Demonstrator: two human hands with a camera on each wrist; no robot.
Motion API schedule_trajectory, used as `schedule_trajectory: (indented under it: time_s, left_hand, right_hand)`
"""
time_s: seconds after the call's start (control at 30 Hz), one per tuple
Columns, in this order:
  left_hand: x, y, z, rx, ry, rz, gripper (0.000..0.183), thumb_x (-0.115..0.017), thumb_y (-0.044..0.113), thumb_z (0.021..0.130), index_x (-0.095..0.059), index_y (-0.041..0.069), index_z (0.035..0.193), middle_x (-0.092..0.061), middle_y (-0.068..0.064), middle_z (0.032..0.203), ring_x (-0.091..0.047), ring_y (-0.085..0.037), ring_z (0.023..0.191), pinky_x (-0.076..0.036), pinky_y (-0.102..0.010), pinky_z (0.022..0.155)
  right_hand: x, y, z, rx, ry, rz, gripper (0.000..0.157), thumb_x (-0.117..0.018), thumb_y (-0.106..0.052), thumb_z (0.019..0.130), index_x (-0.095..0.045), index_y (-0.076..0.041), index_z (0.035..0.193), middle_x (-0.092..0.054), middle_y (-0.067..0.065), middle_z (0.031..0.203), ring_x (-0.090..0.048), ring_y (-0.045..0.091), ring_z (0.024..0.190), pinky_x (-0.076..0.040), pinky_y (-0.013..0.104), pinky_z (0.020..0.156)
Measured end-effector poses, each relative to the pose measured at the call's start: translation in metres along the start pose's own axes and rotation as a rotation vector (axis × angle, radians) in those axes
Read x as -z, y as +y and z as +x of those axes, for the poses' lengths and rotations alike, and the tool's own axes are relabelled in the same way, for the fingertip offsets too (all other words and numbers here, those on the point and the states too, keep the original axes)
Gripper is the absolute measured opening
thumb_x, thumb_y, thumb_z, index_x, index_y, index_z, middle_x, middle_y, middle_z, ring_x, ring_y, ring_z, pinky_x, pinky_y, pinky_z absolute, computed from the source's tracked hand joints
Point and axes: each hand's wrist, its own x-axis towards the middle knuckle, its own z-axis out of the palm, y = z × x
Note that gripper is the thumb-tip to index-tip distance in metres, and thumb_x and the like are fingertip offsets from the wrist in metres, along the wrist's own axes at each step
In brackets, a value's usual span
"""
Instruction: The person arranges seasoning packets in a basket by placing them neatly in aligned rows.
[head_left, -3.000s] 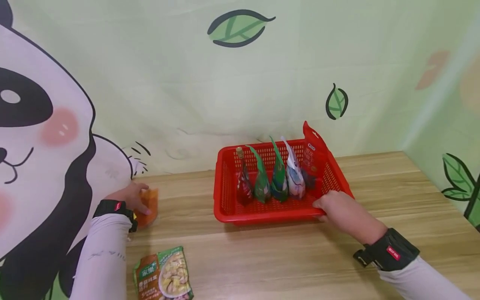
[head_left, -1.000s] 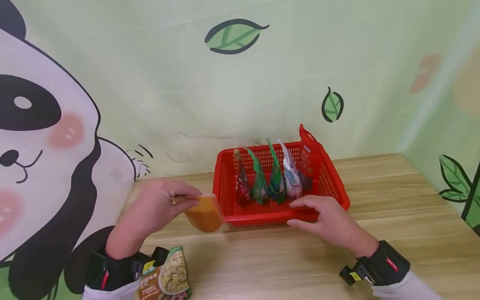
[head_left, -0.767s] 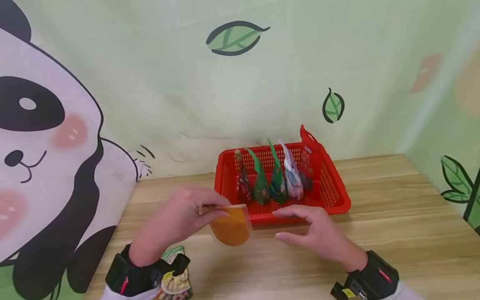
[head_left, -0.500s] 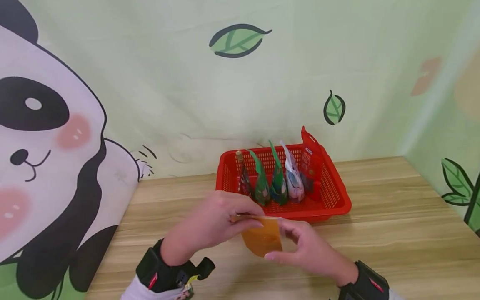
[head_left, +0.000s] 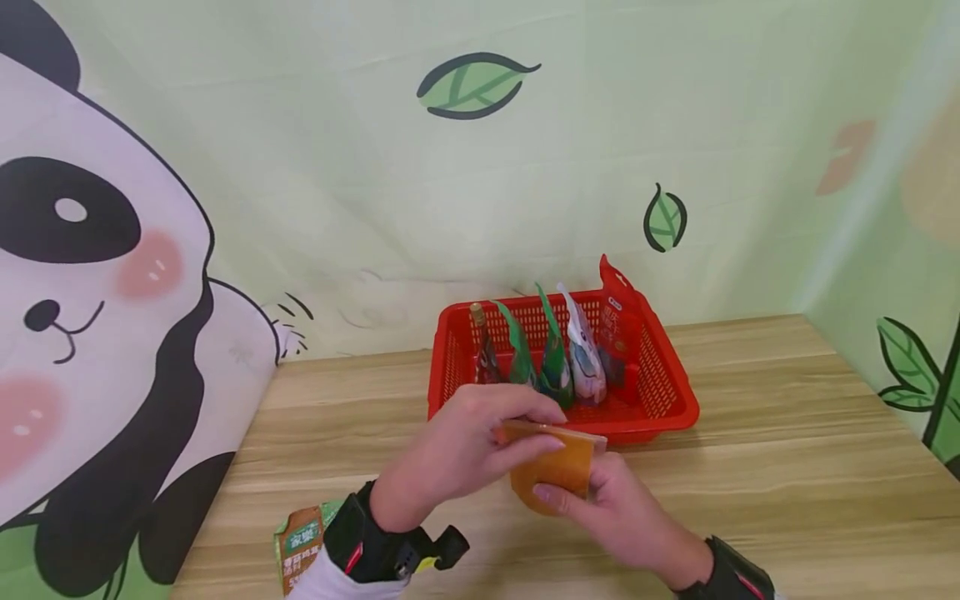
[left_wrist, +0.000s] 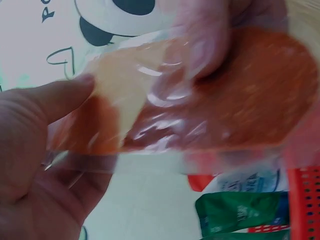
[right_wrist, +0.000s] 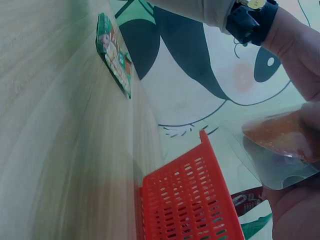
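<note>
A clear packet of orange powder (head_left: 562, 467) is held up in front of the basket by both hands. My left hand (head_left: 465, 437) pinches its upper left edge between thumb and fingers. On the other side, my right hand (head_left: 626, 512) grips the packet with the thumb across its near face. Close up in the left wrist view, the see-through packet (left_wrist: 250, 95) has its powder slumped to either end, with a bare patch between. The right wrist view catches part of the same packet (right_wrist: 280, 135) and its clear margin.
Behind the hands stands a red plastic basket (head_left: 678, 408). In it are a dark red bottle (head_left: 480, 321), two green pouches (head_left: 555, 358), a white-purple pouch (head_left: 585, 358) and a red pouch (head_left: 618, 317). A green-brown food packet (head_left: 300, 542) lies at front left, partly behind the left wrist.
The left hand has picked up the orange packet at the table's left and carried it right, to the front of the basket. The right hand has left the basket rim and taken hold of the packet.
</note>
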Motion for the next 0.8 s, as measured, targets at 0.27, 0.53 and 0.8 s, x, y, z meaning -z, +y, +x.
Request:
schedule_trajectory:
  time_s: [0.27,0.53,0.8]
  left_hand:
    - [-0.017,-0.006,-0.003,0.096,0.257,-0.004,0.040,-0.081,0.011,0.088,-0.061,0.008,0.122,-0.074,-0.006,0.102,-0.071,-0.015,0.091,-0.060,-0.022,0.076]
    - [-0.039,-0.002,0.002,0.222,0.475,0.048,0.053,-0.083,0.016,0.087,-0.044,0.006,0.122,-0.068,-0.007,0.101,-0.070,-0.016,0.088,-0.062,-0.025,0.078]
    - [-0.050,0.008,0.008,0.254,0.535,0.316,0.063,-0.085,0.028,0.085,-0.042,0.002,0.123,-0.063,-0.015,0.113,-0.070,-0.023,0.093,-0.063,-0.029,0.077]
  right_hand:
    - [0.004,0.001,0.004,-0.055,0.117,-0.054,0.031,-0.070,-0.022,0.098,-0.067,-0.018,0.128,-0.071,0.003,0.125,-0.069,0.016,0.107,-0.058,0.025,0.092]
    - [0.009,0.000,0.008,-0.088,0.186,-0.055,0.035,-0.068,-0.026,0.099,-0.063,-0.016,0.132,-0.069,0.005,0.128,-0.068,0.016,0.110,-0.058,0.024,0.092]
    - [0.006,0.000,0.010,0.018,0.289,-0.230,0.030,-0.067,-0.020,0.100,-0.064,-0.010,0.128,-0.074,0.005,0.121,-0.070,0.012,0.102,-0.058,0.021,0.088]
